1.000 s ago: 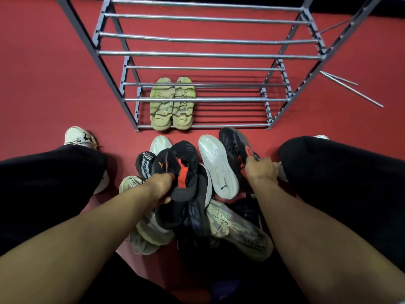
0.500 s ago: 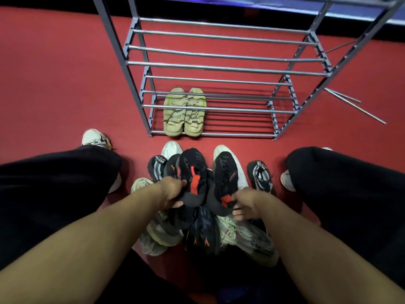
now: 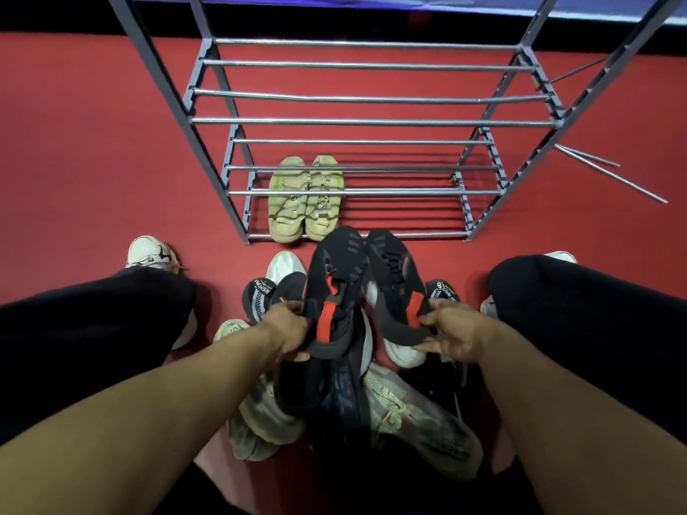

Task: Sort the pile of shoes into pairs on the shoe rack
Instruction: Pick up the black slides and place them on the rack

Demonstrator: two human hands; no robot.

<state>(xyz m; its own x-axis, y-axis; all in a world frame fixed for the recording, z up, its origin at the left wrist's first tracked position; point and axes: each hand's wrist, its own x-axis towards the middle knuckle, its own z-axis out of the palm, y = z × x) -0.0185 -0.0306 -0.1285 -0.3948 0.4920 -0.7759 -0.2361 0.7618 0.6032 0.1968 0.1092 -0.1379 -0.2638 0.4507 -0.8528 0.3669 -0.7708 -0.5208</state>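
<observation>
My left hand [image 3: 288,330] grips the heel of a black sneaker with an orange heel tab [image 3: 336,276]. A matching black sneaker [image 3: 394,276] is held at its heel by my right hand [image 3: 451,334]. Both shoes are lifted above the pile, toes pointing toward the grey metal shoe rack [image 3: 371,122]. A pair of pale green sandals [image 3: 305,198] stands side by side on the rack's lowest shelf, at its left. Beneath my hands lies the pile of shoes [image 3: 416,418]: grey-beige sneakers, dark ones, a white one.
My knees in black trousers flank the pile, with my white shoe [image 3: 148,250] on the red carpet at the left. Loose metal rods [image 3: 609,172] lie on the floor right of the rack. The rack's upper shelves hold nothing.
Both hands have raised the two black sneakers up and forward, toward the rack, and they now sit side by side. The right hand picked its shoe out of the pile.
</observation>
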